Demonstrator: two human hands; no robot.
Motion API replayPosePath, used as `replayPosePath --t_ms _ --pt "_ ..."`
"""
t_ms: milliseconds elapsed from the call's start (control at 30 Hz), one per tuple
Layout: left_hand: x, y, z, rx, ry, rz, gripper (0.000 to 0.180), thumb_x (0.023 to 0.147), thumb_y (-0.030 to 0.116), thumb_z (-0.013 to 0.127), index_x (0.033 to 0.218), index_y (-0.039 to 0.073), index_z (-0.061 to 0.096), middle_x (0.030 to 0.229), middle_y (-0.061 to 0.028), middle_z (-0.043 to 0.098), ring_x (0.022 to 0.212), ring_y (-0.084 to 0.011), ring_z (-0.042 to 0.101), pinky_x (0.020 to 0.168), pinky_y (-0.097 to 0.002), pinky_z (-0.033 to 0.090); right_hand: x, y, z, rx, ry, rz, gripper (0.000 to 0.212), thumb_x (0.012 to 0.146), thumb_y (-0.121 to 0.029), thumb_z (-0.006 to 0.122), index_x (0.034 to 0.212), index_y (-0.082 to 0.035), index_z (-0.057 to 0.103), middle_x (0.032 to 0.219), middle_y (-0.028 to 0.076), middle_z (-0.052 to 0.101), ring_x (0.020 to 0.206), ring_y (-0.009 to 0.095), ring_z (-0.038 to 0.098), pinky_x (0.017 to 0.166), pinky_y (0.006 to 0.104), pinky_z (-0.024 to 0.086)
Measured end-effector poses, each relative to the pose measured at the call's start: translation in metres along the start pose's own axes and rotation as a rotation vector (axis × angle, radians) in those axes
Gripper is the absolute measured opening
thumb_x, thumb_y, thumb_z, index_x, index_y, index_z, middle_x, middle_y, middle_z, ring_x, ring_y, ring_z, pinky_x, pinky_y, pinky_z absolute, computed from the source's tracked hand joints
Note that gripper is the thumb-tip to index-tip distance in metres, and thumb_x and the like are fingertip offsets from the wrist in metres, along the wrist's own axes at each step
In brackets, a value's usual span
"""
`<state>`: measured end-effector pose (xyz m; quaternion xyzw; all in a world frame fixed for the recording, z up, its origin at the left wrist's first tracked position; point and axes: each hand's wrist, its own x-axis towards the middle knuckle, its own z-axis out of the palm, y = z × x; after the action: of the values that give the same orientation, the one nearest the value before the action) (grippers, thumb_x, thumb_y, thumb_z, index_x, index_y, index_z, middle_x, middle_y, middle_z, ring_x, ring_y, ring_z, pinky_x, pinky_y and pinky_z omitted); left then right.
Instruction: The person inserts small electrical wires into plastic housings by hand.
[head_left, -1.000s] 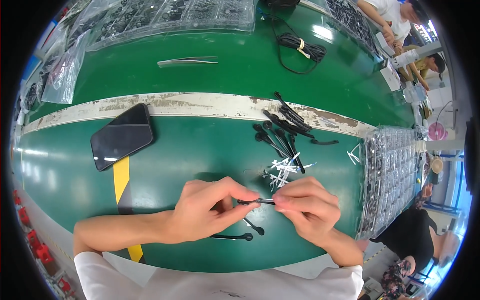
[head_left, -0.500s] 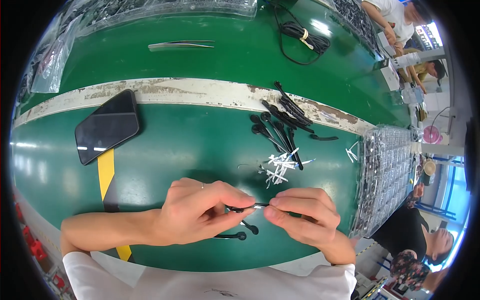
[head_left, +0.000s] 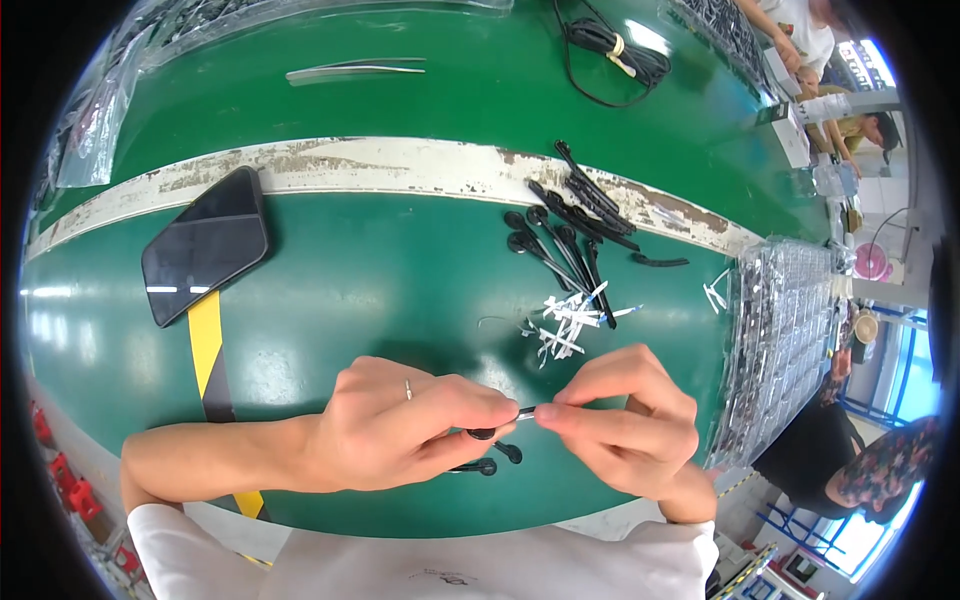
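Note:
Pinched in my left hand (head_left: 400, 420) is a small black part with a round head (head_left: 482, 434) and a narrow stem. My right hand (head_left: 635, 425) closes thumb and fingertips on the stem's right end, where a pale sliver shows between the hands. Beneath my left hand lie similar black round-headed parts (head_left: 487, 466), partly hidden by it. Beyond my hands sits a small heap of white paper-like strips (head_left: 565, 325). Several more round-headed black parts (head_left: 540, 250) lie just past it, beside a bunch of curved black strips (head_left: 590, 205).
A black phone (head_left: 205, 250) lies on the left, over yellow-and-black tape (head_left: 205, 345). Tweezers (head_left: 355, 69) and a bundled black cable (head_left: 620, 55) are across the worn white ledge (head_left: 400, 165). Stacked clear plastic trays (head_left: 780, 350) stand at right. Other people are beyond them.
My right hand has lifted slightly, its fingers more bent and gripping nearer the tip. Less of the black part's stem shows between my hands. The whole view has shifted a little.

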<state>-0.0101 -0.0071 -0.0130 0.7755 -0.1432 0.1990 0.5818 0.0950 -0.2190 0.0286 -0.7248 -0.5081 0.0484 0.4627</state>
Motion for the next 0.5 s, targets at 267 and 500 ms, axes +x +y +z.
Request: replayPosePath --t_ms 267,500 --pt "0.0034 0.0029 -0.0021 0.136 -0.011 0.126 0.024 0.074 -0.002 0.083 0.092 -0.001 0.067 0.081 -0.0107 0.077 0.041 -0.0095 0.053 0.036 -0.0206 0.039 -0.0027 -0.0012 0.0033 0.029 0.024 0.057 0.037 0.062 0.012 0.079 0.095 -0.005 0.080 0.088 0.007 0.066 0.075 0.018 0.059 0.061 0.0285 0.046" --pt "0.0026 0.0039 -0.0023 0.229 -0.041 0.155 0.025 0.073 -0.002 0.082 0.093 0.000 0.066 0.083 -0.0110 0.077 0.038 -0.0072 0.044 0.035 -0.0192 0.033 -0.0058 -0.0002 0.0044 0.038 0.043 0.089 0.036 0.063 0.012 0.080 0.095 -0.005 0.080 0.088 0.007 0.066 0.075 0.018 0.058 0.060 0.0276 0.045"
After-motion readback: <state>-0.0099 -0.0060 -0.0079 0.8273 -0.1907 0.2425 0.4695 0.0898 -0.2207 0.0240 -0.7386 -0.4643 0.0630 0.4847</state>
